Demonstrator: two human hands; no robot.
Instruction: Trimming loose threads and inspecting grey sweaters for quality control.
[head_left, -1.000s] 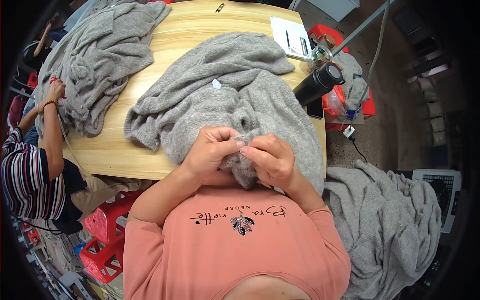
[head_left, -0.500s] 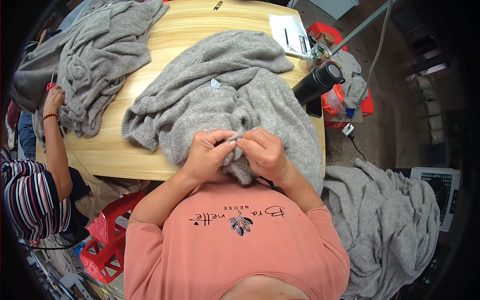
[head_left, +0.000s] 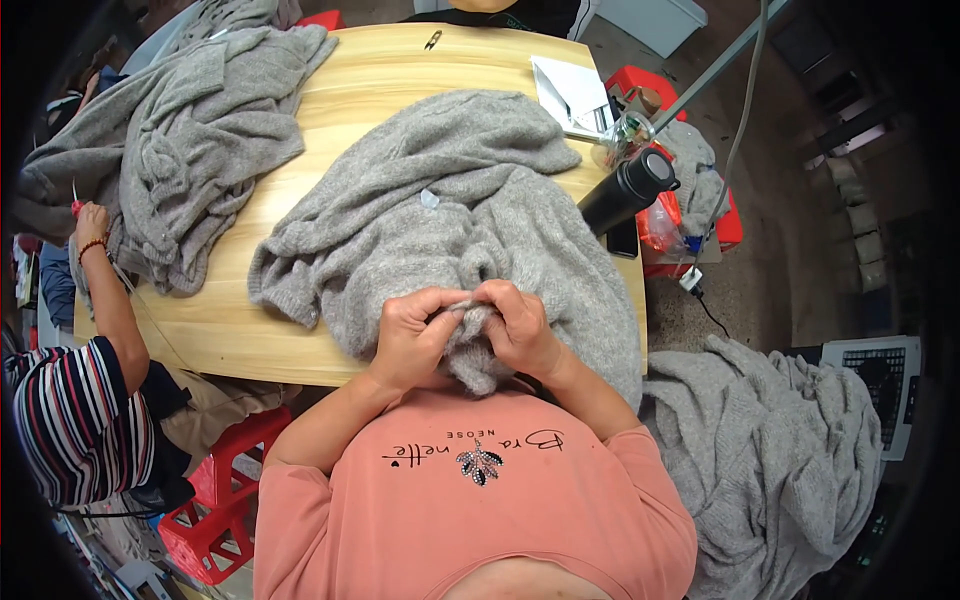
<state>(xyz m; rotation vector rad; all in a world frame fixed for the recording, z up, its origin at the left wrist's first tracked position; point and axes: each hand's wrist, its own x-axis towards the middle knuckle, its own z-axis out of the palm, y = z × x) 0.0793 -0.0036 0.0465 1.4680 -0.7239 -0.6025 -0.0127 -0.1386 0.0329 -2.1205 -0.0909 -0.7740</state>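
A grey knitted garment (head_left: 390, 240) lies bunched on the table in front of me, with a small pale tag (head_left: 430, 199) on it. At its near edge my left hand (head_left: 413, 330) pinches the knit between thumb and forefinger. Close beside it, my right hand (head_left: 518, 325) grips the same edge, its thumb and forefinger almost touching the left ones. A short tube-like piece of the knit, with a dark opening, sticks up just beyond my fingertips. Part of the garment hangs down below my hands toward my chest. Whether anything small is between the fingertips is hidden.
Left, a co-worker's hand (head_left: 92, 222) holds a red-handled tool by another grey garment (head_left: 215, 130). A black bottle (head_left: 630, 190), phone (head_left: 622, 240) and papers (head_left: 560, 90) lie along the table's right side. Small snips (head_left: 433, 40) lie far off. A grey knit pile (head_left: 760, 450) sits right.
The whole view has tilted slightly, so the table sits lower and a person shows at its far edge. My right hand has turned a little and its fingertips have shifted left on the knit.
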